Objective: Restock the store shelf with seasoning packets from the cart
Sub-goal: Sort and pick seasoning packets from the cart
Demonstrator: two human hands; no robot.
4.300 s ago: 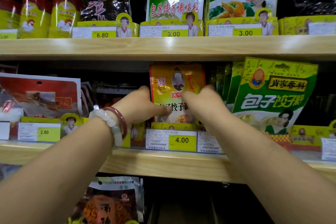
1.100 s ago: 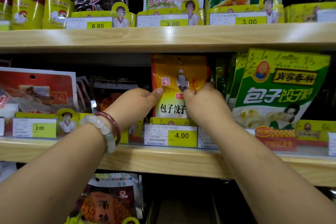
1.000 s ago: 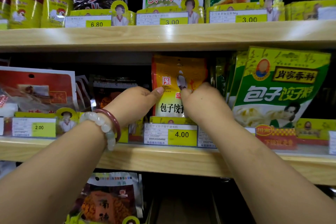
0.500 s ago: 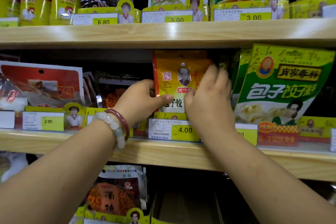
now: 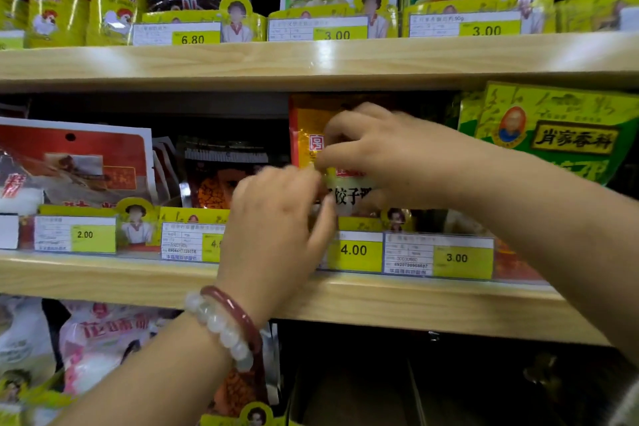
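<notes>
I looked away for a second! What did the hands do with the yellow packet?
The right hand moved up and left across the yellow packet, fingers now curled on its front. The left hand stayed at its lower left edge. The packet still stands above the 4.00 tag.

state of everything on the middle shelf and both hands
yellow packet: upright on the middle shelf, above the 4.00 tag
right hand: fingers curled, pinching the yellow packet's front
left hand: blurred, at the packet's lower left edge; grip unclear
green packet: upright, tilted, right of the yellow packet
red packet: upright, far left
dark packet: upright, behind the left hand
</notes>
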